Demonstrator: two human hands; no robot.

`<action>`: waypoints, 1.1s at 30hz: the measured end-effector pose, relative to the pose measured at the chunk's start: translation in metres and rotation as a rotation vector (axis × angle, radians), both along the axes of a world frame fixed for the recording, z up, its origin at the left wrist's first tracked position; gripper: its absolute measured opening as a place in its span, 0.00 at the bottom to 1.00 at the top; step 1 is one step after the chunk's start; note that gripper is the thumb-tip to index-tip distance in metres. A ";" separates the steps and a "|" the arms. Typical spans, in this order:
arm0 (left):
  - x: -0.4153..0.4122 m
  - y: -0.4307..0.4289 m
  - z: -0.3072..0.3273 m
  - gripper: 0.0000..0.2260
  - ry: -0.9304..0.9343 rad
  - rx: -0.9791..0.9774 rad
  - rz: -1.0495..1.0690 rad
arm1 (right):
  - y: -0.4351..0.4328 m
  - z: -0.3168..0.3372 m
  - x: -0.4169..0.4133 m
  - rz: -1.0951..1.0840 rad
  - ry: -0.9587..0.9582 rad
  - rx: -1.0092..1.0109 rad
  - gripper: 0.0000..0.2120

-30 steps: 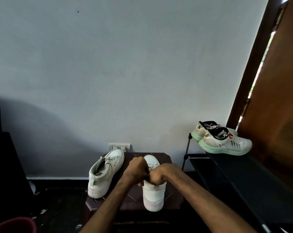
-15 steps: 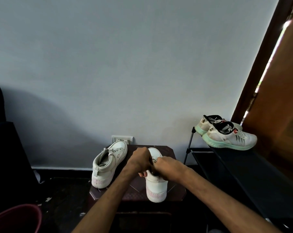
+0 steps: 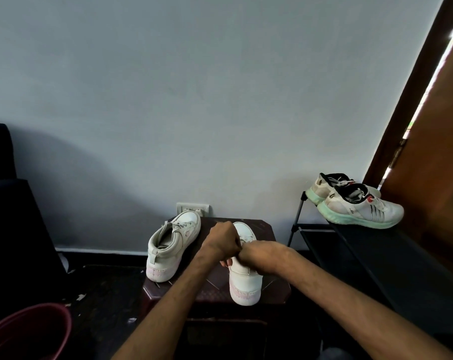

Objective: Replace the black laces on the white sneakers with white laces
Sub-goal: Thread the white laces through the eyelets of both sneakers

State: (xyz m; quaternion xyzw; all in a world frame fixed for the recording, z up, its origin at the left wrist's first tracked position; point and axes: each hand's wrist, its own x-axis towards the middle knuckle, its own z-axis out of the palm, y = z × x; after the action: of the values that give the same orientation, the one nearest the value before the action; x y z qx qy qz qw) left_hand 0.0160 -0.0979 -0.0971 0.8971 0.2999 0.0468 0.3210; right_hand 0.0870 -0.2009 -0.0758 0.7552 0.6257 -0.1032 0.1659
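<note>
Grey wall (image 3: 220, 100) behind, a dark desk (image 3: 274, 292) carries the sneaker (image 3: 245, 281) we work on, heel toward us. Our left grip (image 3: 221, 241) and right grip (image 3: 259, 255) meet knuckle to knuckle, both curled over its lacing; what they pinch we cannot tell. 1 second sneaker (image 3: 172, 245) stands just beside, untouched, toe toward the wall.

Two bare arms and hands, seen from above.
We see the left hand (image 3: 224, 240) and the right hand (image 3: 260, 257), each on a long, lean forearm that is uncovered from the wrist to the edge of view. We make out knuckle ridges on the backs of both hands and faint tendon lines along the right forearm (image 3: 350, 294); dim light hides finer detail.
</note>
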 end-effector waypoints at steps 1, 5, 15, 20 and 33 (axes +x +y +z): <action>0.000 0.000 -0.002 0.12 -0.010 0.006 0.010 | -0.003 0.000 0.000 0.017 -0.001 0.007 0.17; 0.002 0.001 -0.007 0.11 -0.033 -0.010 0.005 | -0.010 0.005 0.008 0.249 -0.219 0.101 0.11; 0.005 0.009 -0.006 0.06 0.008 -0.116 0.005 | -0.011 -0.007 0.018 0.187 0.032 0.398 0.17; -0.001 0.013 -0.009 0.01 0.000 -0.181 -0.016 | -0.005 0.011 0.014 -0.022 0.193 0.073 0.11; 0.005 0.007 -0.012 0.03 -0.033 -0.031 -0.023 | -0.021 0.001 0.004 -0.147 0.107 0.138 0.14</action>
State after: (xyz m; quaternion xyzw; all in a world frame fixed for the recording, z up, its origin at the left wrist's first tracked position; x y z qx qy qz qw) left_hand 0.0215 -0.0912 -0.1093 0.8945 0.2849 0.0535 0.3403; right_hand 0.0907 -0.2214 -0.0752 0.8021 0.5823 -0.1116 0.0719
